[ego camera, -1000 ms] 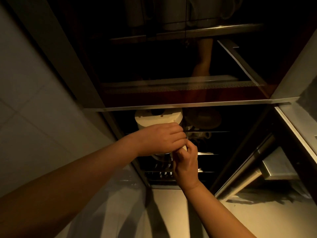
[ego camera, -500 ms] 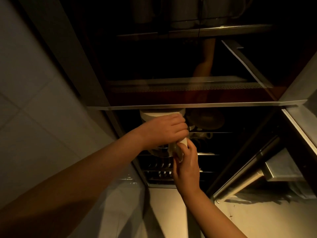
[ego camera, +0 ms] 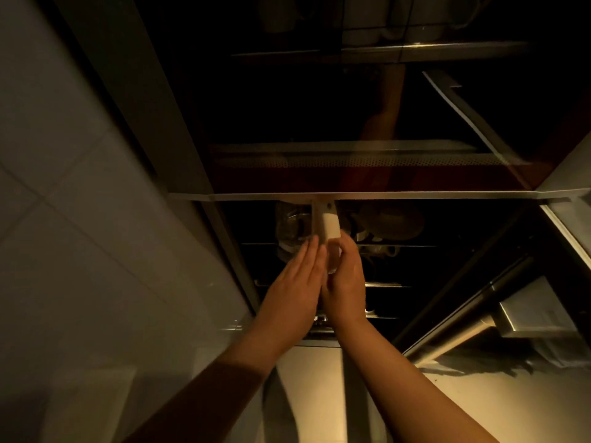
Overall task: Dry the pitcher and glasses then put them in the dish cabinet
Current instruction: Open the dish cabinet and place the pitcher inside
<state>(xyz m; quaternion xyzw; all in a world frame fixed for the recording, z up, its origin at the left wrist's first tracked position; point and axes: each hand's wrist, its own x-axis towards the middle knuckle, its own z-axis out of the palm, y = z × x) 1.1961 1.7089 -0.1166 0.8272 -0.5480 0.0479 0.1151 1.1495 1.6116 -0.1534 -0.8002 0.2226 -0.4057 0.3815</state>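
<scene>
Since the earlier frame the left hand [ego camera: 295, 289] has come off the top of the pitcher [ego camera: 297, 225], where it was cupped over the pale lid, and is now lying flat with its fingers [ego camera: 311, 254] straight and pressed together, their tips reaching up beside the pitcher's white handle [ego camera: 329, 223]. The pitcher itself is sitting deeper in the dish cabinet [ego camera: 383, 196], its clear glass body showing dimly just under the cabinet's bright metal front edge — the lid is no longer in plain sight. The right hand [ego camera: 343, 279] is staying just below the handle, its fingers curling round a small glassy object [ego camera: 333, 257] that is catching the light; whether this is part of the pitcher or a separate glass is too dim to tell. The two hands are touching along their inner edges.

Just right of the pitcher, on the same wire rack [ego camera: 383, 285], dark rounded crockery [ego camera: 393, 220] is resting, its shape hard to make out. Above the open compartment a glossy dark panel is reflecting an arm, and higher still pale cups [ego camera: 399, 27] are standing in a row on an upper shelf. A tiled wall [ego camera: 80, 219] is filling the left side, and a long metal handle [ego camera: 463, 334] is slanting across the lower right — beneath it a pale tabletop [ego camera: 479, 404] is lying in warm light.
</scene>
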